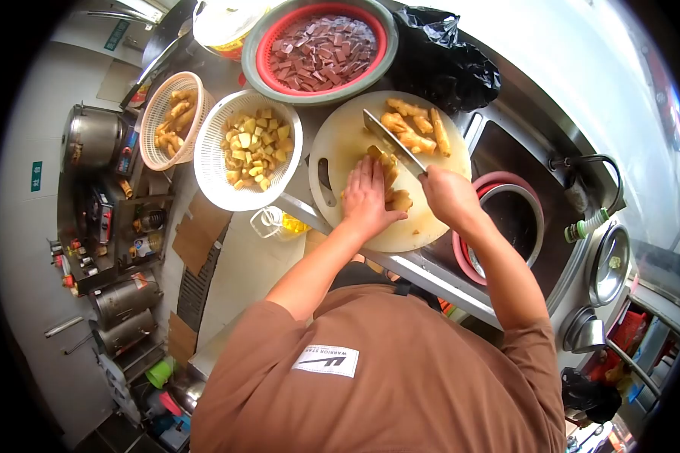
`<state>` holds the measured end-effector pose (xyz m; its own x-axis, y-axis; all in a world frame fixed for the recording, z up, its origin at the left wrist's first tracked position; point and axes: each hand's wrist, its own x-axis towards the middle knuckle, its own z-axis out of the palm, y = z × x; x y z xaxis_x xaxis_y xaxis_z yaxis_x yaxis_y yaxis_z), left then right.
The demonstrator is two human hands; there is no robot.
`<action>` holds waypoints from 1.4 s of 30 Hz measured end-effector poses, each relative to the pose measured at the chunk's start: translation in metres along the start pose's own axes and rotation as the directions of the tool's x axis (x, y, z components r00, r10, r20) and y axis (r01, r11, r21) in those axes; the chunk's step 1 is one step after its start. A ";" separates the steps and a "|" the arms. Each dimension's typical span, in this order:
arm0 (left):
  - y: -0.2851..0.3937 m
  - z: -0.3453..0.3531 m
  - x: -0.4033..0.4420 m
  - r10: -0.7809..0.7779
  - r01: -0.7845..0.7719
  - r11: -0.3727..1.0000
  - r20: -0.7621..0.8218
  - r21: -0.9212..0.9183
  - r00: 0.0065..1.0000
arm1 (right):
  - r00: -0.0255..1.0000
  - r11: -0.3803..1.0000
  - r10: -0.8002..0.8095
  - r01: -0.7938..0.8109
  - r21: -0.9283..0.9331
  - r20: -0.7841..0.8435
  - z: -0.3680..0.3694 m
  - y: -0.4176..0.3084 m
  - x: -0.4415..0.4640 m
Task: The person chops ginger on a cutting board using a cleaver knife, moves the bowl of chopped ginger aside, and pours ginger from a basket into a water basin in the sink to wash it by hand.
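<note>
On the round cutting board (340, 140) my left hand (366, 198) presses down on pieces of ginger (398, 201), its fingers over them and close together. My right hand (449, 198) is closed round the handle of a cleaver (393, 141), whose blade slants up and left just beside the ginger under my left hand. More whole ginger roots (415, 124) lie at the board's top right, beyond the blade. The cleaver's handle is mostly hidden by my fingers.
Left of the board are a white basket (205, 170) of cut chunks and a beige basket (149, 143) of ginger. Behind stands a basin (391, 45) with dark red pieces, beside a black plastic bag (449, 68). Bowls (533, 200) sit in the sink at right.
</note>
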<state>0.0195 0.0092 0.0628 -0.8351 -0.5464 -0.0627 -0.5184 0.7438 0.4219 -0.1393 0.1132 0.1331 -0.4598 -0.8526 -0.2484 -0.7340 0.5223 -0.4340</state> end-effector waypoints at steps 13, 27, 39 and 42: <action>-0.009 0.007 -0.006 -0.046 0.047 0.996 0.011 -0.073 0.999 | 0.995 0.995 -0.085 0.087 0.038 -0.054 0.060 0.008 0.021; -0.003 0.013 0.003 -0.038 0.033 0.993 -0.045 -0.112 0.998 | 0.988 0.992 0.032 -0.014 -0.123 0.149 -0.001 -0.009 -0.012; -0.006 0.021 0.006 -0.049 0.046 0.996 -0.038 -0.076 0.998 | 0.996 0.996 -0.085 0.086 -0.036 0.010 0.032 0.004 0.025; -0.006 0.023 0.008 -0.023 0.018 0.998 -0.074 -0.066 0.997 | 0.994 0.997 0.014 -0.005 -0.083 0.111 0.026 -0.002 0.032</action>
<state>0.0112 0.0094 0.0386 -0.8071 -0.5904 -0.0054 -0.5201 0.7066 0.4798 -0.1394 0.0839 0.1036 -0.4121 -0.8417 -0.3488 -0.7706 0.5262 -0.3596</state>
